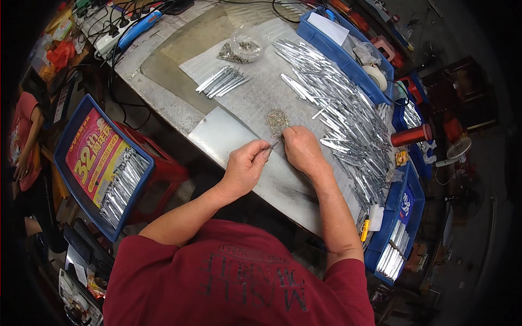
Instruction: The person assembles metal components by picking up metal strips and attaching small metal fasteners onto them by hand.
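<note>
My left hand (pixel 246 167) is pinched closed on the near end of a thin metal strip (pixel 273 145) over the table. Just to its right, my right hand (pixel 300 149) is closed too, its fingertips by the strip's far end. What those fingertips hold is too small to make out. Right beyond my hands lies a small heap of tiny metal parts (pixel 276 120). To the right spreads a large pile of shiny silver strips (pixel 337 108). A smaller row of strips (pixel 222 81) lies at the far left.
A clear plastic tub (pixel 249 42) of small parts stands at the back. Blue bins (pixel 348 62) line the right edge, near a red cylinder (pixel 410 136) and a yellow tool (pixel 365 231). At left, a blue tray (pixel 111 231) holds strips; another person (pixel 30 130) is beyond it.
</note>
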`<state>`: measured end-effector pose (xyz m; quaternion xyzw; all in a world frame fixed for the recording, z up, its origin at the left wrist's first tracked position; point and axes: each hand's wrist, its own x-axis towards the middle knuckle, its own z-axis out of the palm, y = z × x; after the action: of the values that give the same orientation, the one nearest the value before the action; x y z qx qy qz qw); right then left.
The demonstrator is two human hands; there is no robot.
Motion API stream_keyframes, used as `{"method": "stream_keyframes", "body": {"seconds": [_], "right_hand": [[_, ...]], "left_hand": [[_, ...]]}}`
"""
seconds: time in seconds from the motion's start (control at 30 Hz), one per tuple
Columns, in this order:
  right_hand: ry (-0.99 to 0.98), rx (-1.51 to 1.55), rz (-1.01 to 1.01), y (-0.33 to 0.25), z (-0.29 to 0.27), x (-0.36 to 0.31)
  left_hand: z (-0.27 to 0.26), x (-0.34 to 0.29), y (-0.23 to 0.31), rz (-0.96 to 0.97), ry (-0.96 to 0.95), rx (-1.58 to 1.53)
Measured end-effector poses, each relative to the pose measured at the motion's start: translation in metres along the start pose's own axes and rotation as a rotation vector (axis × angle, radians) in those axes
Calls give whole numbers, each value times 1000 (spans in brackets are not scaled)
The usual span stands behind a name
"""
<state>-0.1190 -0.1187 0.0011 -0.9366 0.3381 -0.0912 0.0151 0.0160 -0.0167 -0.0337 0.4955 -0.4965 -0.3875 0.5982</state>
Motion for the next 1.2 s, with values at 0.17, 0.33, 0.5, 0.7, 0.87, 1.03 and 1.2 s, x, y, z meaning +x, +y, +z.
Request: {"method": "stream_keyframes", "body": {"seconds": [0.17, 0.33, 0.5, 0.7, 0.87, 1.03, 1.2], "right_hand": [[41, 77, 66, -1, 1, -6], [236, 379, 162, -10, -2, -24], [187, 758, 427, -31, -15, -37], [244, 968, 449, -40, -6, -43], [248, 988, 474, -47, -6, -41], [262, 996, 508, -52, -7, -39], [288, 971, 493, -53, -5, -39]], "left_hand": [[1, 1, -2, 47, 11, 57], [3, 1, -3, 74, 18, 65], [2, 1, -3, 16, -1, 43], [1, 0, 7, -59, -24, -8], [1, -1, 8, -97, -38, -30], [1, -1, 6, -85, -49, -21], [1, -2, 7, -73, -43, -14]]}}
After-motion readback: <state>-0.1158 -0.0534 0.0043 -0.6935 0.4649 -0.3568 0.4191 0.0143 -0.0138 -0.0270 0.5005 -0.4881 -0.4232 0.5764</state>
